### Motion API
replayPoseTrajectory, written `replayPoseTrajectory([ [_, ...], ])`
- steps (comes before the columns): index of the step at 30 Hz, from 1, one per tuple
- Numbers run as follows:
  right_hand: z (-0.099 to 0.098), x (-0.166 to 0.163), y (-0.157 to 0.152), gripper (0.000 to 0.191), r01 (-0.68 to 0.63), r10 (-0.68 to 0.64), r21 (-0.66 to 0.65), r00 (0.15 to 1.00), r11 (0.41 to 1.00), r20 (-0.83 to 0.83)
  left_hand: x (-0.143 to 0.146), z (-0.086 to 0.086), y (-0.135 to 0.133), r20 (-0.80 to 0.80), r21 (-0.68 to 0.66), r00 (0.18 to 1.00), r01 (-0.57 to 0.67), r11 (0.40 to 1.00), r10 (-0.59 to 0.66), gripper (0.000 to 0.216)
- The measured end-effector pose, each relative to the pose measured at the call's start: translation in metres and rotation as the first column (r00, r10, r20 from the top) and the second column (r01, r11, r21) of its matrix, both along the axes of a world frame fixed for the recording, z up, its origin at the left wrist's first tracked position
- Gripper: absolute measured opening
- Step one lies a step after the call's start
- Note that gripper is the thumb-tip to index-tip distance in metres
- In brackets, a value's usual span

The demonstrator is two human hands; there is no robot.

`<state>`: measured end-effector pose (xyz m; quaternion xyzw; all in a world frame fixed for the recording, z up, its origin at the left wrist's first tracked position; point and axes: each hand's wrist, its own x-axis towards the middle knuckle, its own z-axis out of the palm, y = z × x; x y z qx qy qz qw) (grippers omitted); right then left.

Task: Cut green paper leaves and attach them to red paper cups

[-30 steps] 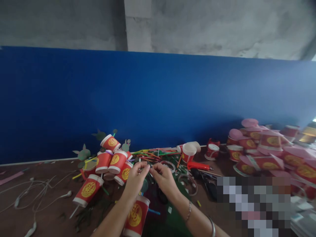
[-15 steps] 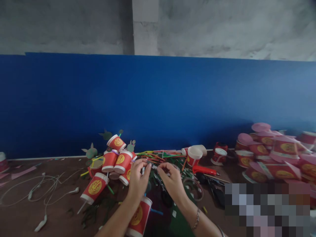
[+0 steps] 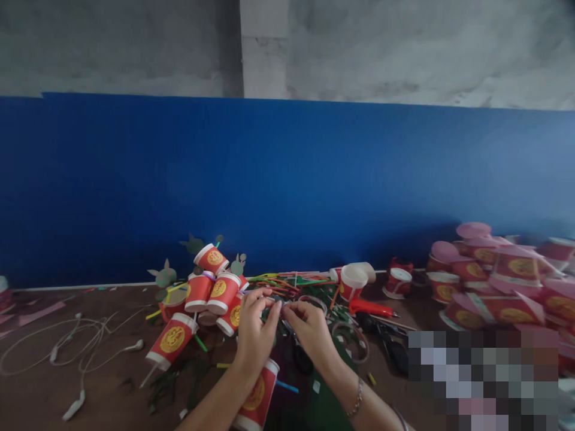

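Observation:
My left hand (image 3: 257,326) and my right hand (image 3: 309,329) meet above the middle of the table, thumbs and fingertips pinched close together. A tiny pale piece shows between the fingertips, too small to name. Under my left forearm lies a red paper cup (image 3: 260,392) with a gold emblem, partly hidden. A blue straw (image 3: 287,387) sticks out beside it. Left of my left hand is a pile of red cups (image 3: 223,293) with straws and grey-green rabbit cutouts (image 3: 165,275). Below my hands, black-handled scissors (image 3: 302,357) lie partly covered.
Tangled white earphones (image 3: 82,395) lie at the left. Coloured straws (image 3: 281,281) are heaped at the back. To the right are tape rolls (image 3: 366,353), a red-handled tool (image 3: 372,308) and stacked cups with pink paper (image 3: 516,269). A blue wall panel (image 3: 287,179) stands behind.
My hands have come closer together, their fingertips now nearly touching. The pale piece between them is less visible. The things on the table stay in place.

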<state>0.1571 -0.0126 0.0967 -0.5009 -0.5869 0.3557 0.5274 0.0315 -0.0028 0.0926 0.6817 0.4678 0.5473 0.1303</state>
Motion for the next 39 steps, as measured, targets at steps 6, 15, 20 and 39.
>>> replayPoseTrajectory([
  [6, 0.0004, 0.0004, -0.0003, 0.028, 0.008, -0.008, 0.009, 1.0, 1.0, -0.007, -0.0001, 0.0018, -0.0004, -0.011, 0.008, 1.0, 0.008, 1.0, -0.008, 0.018],
  [15, -0.002, 0.0022, 0.0027, 0.026, -0.023, 0.024, 0.01, 1.0, 1.0, -0.007, -0.0022, 0.0027, 0.001, -0.004, 0.012, 1.0, 0.023, 1.0, -0.023, 0.02],
  [20, -0.0035, 0.0029, 0.0043, 0.026, -0.017, 0.017, -0.005, 1.0, 1.0, -0.021, -0.0017, 0.001, 0.0009, -0.018, 0.005, 0.999, 0.027, 1.0, -0.027, 0.019],
  [39, -0.0034, 0.0023, 0.0045, 0.025, -0.05, 0.05, 0.001, 0.998, 0.999, -0.047, 0.0004, -0.0012, 0.0036, 0.081, -0.05, 0.995, 0.062, 0.997, -0.057, 0.019],
])
